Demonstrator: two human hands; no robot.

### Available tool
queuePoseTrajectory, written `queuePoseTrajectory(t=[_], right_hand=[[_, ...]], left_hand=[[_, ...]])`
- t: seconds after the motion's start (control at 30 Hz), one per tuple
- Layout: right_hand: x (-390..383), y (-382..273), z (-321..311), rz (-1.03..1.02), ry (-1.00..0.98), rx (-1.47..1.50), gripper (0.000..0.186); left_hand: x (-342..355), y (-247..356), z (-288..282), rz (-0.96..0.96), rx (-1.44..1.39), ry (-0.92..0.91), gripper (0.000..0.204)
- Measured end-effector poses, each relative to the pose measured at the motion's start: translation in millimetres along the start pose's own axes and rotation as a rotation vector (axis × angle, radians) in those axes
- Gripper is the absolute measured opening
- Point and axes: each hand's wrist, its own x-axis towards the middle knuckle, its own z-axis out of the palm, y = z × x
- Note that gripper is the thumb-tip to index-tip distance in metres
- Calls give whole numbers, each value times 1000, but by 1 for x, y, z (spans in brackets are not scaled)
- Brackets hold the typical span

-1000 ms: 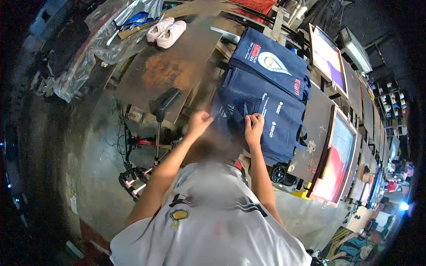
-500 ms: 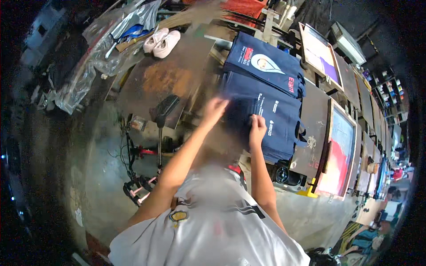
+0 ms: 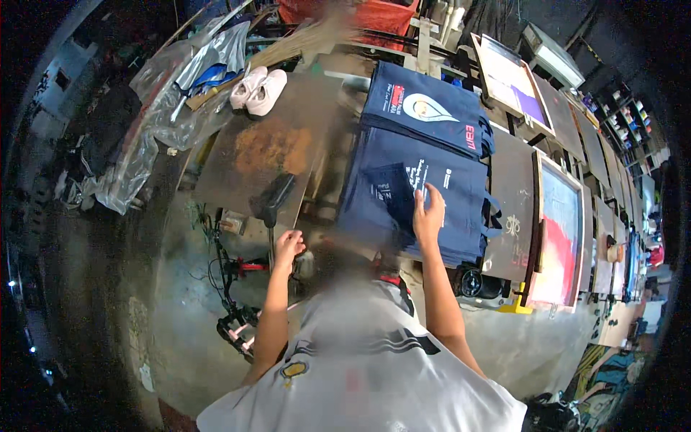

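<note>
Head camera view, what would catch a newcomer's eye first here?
First the stack of navy blue tote bags with white print at centre, where the right hand lies flat on the nearest bag. The left hand hangs lower left, near a black handle on a rusty metal table. A pair of pale pink shoes sits at that table's far end.

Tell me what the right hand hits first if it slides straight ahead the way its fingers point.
The right hand lies flat on the near navy bag, fingers pointing away from the person. Sliding on, it would likely cross that bag's white print and then meet the edge of the second navy bag beyond, though depth is unclear.
</note>
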Motion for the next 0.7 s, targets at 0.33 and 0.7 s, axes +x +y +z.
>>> queuePoseTrajectory(t=[0.33, 0.7], right_hand=[[-8, -40, -15, -286, -796, -21, 28], [31, 78, -62, 107, 84, -622, 51]], left_hand=[[-11, -34, 9, 190, 65, 60, 23], [30, 67, 170, 806, 699, 52, 59]])
